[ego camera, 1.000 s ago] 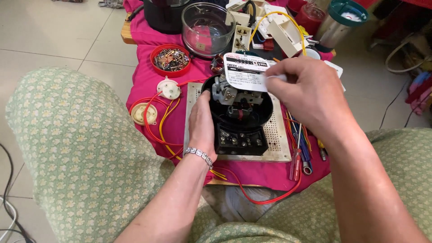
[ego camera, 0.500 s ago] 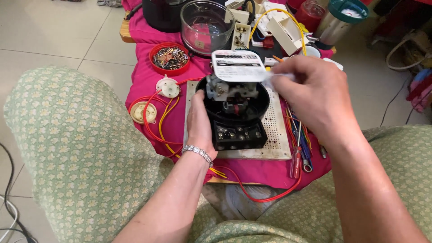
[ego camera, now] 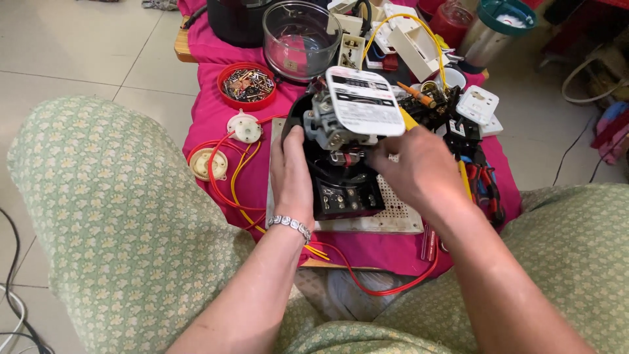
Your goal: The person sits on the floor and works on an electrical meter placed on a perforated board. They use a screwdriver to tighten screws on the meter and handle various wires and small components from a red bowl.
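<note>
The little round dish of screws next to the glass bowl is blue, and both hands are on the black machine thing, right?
Not quite. The head view shows the screw dish is red, not blue. It does sit beside the glass bowl, and the left hand and right hand are both on the black device.

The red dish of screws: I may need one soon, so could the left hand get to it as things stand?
Probably yes, once it lets go. The left hand grips the side of the black meter body. The red dish of screws lies open-topped up and to its left on the pink cloth, with only a white round fitting between.
</note>
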